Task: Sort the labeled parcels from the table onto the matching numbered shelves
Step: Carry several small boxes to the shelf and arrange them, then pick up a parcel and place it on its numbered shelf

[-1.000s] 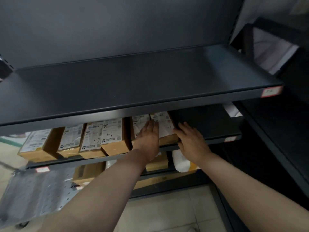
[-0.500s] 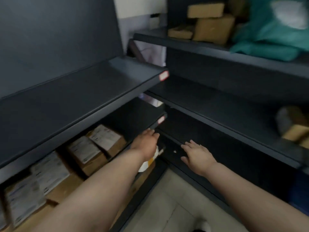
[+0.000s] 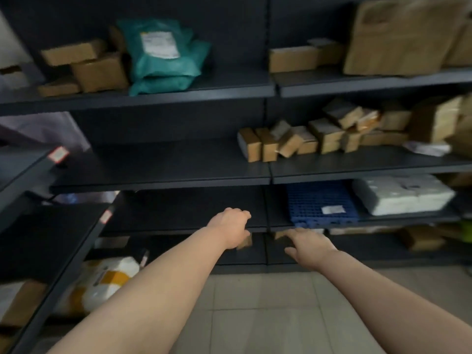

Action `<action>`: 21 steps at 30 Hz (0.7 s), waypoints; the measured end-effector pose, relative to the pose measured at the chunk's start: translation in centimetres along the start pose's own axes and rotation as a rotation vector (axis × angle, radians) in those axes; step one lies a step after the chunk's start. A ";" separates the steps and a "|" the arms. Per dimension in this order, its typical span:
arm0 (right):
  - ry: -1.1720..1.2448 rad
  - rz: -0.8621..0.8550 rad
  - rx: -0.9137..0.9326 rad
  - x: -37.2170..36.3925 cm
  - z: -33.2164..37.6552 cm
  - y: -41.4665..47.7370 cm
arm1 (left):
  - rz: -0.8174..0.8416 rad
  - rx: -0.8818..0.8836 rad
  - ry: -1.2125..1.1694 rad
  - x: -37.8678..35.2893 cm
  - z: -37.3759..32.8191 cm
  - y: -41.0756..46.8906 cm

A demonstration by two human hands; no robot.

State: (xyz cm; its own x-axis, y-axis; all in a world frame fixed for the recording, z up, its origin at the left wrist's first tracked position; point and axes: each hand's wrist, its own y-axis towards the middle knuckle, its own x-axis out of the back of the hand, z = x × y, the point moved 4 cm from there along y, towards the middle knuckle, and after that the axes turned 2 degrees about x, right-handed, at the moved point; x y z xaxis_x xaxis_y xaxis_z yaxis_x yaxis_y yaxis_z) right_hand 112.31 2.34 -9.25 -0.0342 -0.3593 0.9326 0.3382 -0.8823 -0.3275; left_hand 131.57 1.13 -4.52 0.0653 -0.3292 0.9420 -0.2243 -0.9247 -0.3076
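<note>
Both empty, my left hand [image 3: 231,231] loosely curled and my right hand [image 3: 310,247] with fingers stretched hang before the lower shelf [image 3: 166,215], while the table with the next parcel lies out of sight, so neither hand is nearer.

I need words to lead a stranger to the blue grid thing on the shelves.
Face the dark shelving unit and take its right bay, third visible shelf down. The blue plastic grid panel lies flat there, left of a white wrapped bundle. It is the only blue thing, with a small white label.
</note>
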 end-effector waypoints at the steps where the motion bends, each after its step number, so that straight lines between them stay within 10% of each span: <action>1: 0.018 -0.008 -0.033 -0.2 -2.4 -1.6 | 0.007 -0.032 0.012 -0.2 -2.6 0.5; 21: 0.183 -0.409 -0.843 -4.9 -41.4 -39.1 | 0.126 -0.648 0.201 -6.2 -56.4 2.8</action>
State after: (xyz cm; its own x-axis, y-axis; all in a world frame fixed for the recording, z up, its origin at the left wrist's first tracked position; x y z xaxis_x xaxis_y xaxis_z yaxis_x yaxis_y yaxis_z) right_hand 60.33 26.00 -7.27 -0.1704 0.0467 0.9843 -0.5192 -0.8532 -0.0494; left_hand 75.69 11.38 -3.66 -0.1672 -0.3270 0.9301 -0.7582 -0.5604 -0.3333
